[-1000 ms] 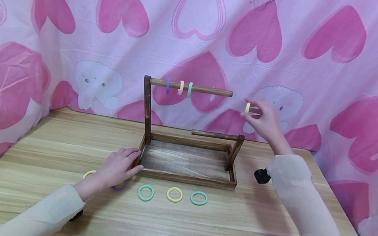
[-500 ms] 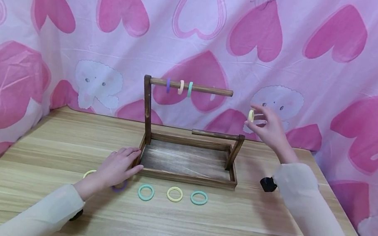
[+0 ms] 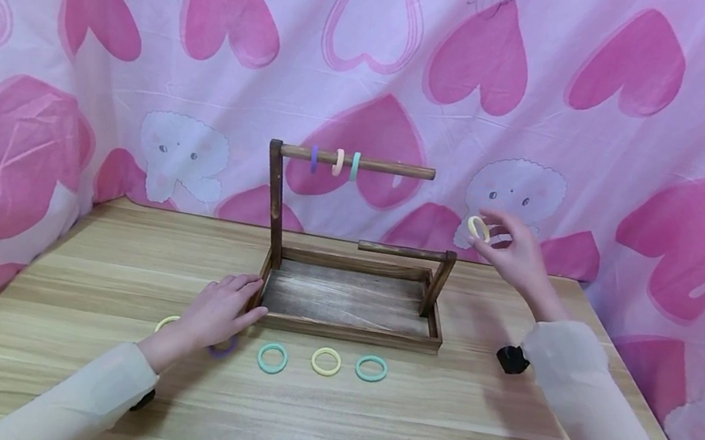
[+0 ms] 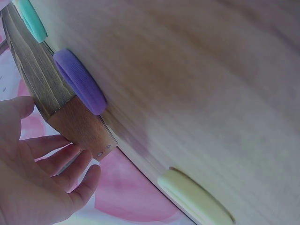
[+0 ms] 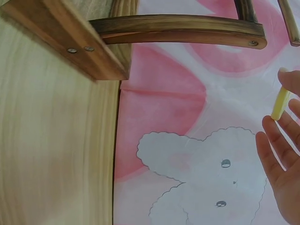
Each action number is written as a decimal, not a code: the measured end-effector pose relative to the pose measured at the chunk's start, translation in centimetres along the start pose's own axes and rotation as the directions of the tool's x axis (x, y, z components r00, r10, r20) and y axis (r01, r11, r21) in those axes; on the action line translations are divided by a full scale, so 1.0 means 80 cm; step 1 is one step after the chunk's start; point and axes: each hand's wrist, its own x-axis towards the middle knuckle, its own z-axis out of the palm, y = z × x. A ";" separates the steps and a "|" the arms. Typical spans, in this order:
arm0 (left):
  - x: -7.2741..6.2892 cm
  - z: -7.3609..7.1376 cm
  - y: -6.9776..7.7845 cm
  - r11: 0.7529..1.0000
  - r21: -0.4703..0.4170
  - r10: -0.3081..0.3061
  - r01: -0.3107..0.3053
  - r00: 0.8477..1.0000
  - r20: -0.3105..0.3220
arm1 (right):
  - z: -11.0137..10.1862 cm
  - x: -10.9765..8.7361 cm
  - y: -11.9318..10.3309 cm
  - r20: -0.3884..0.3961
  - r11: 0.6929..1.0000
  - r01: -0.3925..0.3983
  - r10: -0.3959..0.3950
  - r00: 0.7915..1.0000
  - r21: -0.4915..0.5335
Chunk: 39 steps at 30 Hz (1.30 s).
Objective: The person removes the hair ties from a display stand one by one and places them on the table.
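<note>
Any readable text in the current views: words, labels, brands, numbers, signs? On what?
None readable.
The wooden rack shows only grain and screw heads.
The yellow ring in the right hand shows no print.
The backdrop carries drawings, no lettering.
The black block at the right wrist: too small and dark to tell.

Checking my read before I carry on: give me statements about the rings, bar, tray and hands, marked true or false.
The right hand holds a yellow ring. True.
The yellow ring is around the upper bar. False: it is apart from it.
A pink ring hangs on the upper bar between a purple ring and a green ring. True.
Between two green rings on the table lies a purple ring. False: a second yellow ring lies there.
The left hand is at the left end of the tray. True.
</note>
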 end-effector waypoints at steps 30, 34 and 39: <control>0.001 0.002 -0.002 1.000 0.009 0.014 -0.014 1.000 -0.028 | 0.006 -0.060 0.008 0.055 0.999 0.044 -0.043 0.998 -0.025; 0.001 0.002 -0.001 1.000 0.007 0.006 -0.005 1.000 -0.020 | 0.008 -0.067 0.010 0.055 0.998 0.057 -0.055 0.997 -0.032; 0.000 0.001 -0.001 1.000 0.003 0.002 -0.002 1.000 -0.016 | 0.008 -0.076 0.010 0.058 0.997 0.076 -0.074 0.996 -0.033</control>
